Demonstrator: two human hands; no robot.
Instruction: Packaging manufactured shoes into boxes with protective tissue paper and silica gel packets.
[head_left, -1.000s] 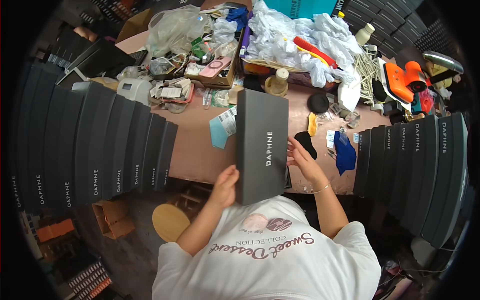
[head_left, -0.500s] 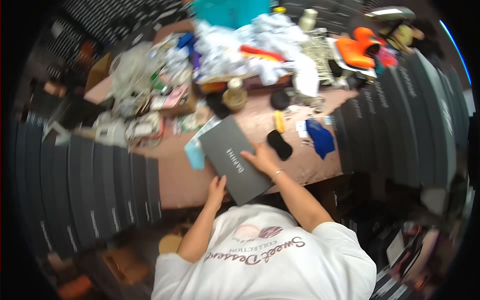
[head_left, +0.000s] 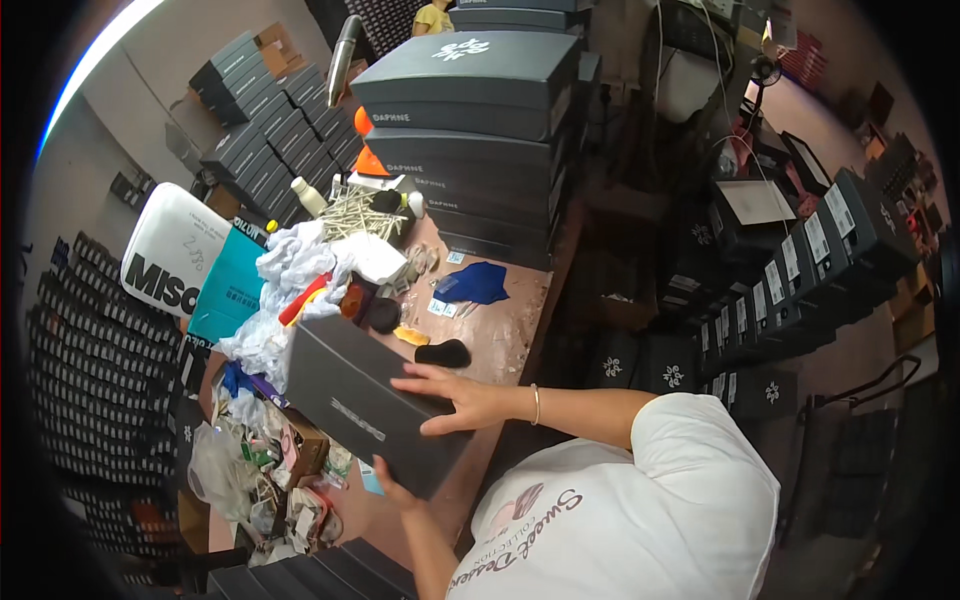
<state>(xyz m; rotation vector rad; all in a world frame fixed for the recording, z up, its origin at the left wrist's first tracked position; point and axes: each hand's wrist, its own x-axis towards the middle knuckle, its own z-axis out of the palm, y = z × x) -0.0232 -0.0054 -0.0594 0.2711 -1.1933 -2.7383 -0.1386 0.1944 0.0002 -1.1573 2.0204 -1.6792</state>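
Note:
A dark grey shoebox is tilted over the pink worktable, held between my two hands. My right hand bears on its right side with fingers spread. At the lower edge of the box my left hand grips it, thumb showing and the other fingers hidden behind. Right of the box on the table lie a black oval pad, a yellow piece and a dark blue cloth. Whether the box touches the tabletop is hidden.
A tall stack of dark shoeboxes stands at the table's far end. White crumpled paper and a carton of scraps lie left. More shoeboxes line the right, with a trolley handle nearby.
My view has swung to the right, bringing in the tall stack and the floor boxes. The shoebox has stayed in my hands and now shows its side as well.

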